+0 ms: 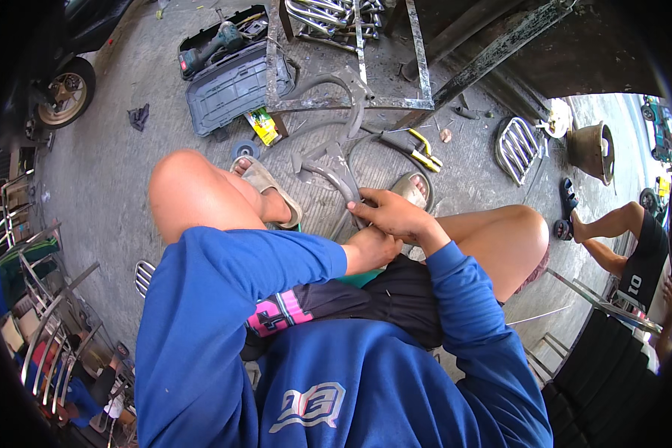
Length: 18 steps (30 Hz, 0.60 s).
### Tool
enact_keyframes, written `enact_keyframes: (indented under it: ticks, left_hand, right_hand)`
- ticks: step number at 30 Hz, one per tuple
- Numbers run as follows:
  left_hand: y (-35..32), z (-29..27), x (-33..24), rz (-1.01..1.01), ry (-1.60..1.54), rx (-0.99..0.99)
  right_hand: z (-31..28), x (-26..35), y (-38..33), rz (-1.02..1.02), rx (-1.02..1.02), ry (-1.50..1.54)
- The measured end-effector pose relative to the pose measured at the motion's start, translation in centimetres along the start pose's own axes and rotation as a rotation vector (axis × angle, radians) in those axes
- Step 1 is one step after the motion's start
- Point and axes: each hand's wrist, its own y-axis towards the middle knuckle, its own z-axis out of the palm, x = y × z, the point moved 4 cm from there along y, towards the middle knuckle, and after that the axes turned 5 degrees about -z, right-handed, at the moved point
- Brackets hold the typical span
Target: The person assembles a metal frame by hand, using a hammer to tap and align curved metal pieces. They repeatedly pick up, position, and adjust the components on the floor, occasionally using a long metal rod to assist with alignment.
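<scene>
In the head view, the grey frame [342,173] is between the feet [417,188], its long axis running away from the person, near end pointing back at them. The right hand's [397,215] fingers curl closely onto that end; the left hand [372,249] sits just beneath, its grip hidden, so I cannot tell what it holds.

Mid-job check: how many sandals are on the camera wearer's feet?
2: the left sandal left of the grey tubular frame, the right sandal just beyond the right hand, partly hidden.
</scene>
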Motion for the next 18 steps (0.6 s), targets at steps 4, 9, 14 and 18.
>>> enact_keyframes:
  ticks: [4, 9, 14, 18]
  left_hand:
    - [0.6, -2.1, 0.0, -0.077, -0.004, -0.081]
    - [0.0, -5.2, 0.5, -0.123, -0.232, -0.204]
    - [-3.1, -9.6, 0.0, -0.178, -0.071, -0.155]
    - [-6.1, -13.4, -0.4, 0.125, -0.366, 0.214]
  right_hand:
    - [-0.6, -1.2, 0.5, -0.047, -0.048, -0.112]
    - [-0.7, -2.7, 0.5, 0.164, -0.074, 0.131]
    - [-1.6, -1.7, 0.1, 0.158, -0.026, 0.188]
    - [-5.2, -1.4, -0.8, 0.124, -0.153, -0.008]
